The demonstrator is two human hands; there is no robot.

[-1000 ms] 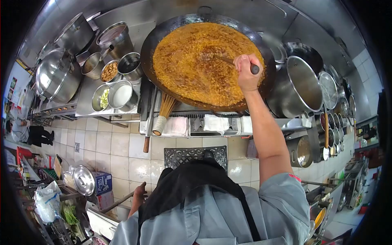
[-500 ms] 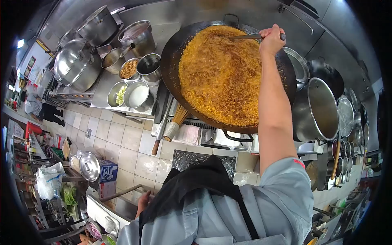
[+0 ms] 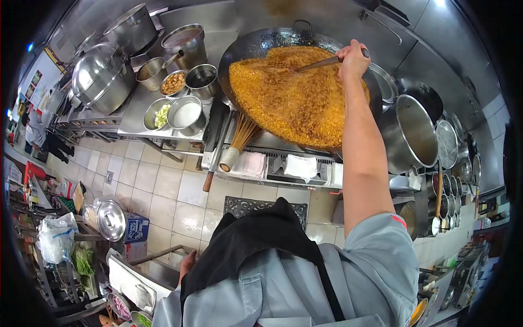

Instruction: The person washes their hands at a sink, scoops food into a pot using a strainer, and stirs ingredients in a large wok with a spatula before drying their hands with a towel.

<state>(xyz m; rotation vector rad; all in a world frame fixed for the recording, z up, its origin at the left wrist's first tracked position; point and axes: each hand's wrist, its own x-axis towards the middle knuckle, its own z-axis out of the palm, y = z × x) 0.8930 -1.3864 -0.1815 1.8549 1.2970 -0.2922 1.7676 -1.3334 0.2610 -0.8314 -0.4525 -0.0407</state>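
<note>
Right hand (image 3: 354, 61) over the broad, round, black metal wok (image 3: 233, 59), fingers curled tight around the long, dark-handled stirring tool (image 3: 318, 64)! Its long axis slants, handle up to the right, far end dipping leftward into the orange-brown, grainy food (image 3: 294, 103). Half a second ago it lay nearly level; now more bare wok wall shows beyond. Left hand (image 3: 188, 262) hangs low; whether its fingers grip, I cannot tell.
</note>
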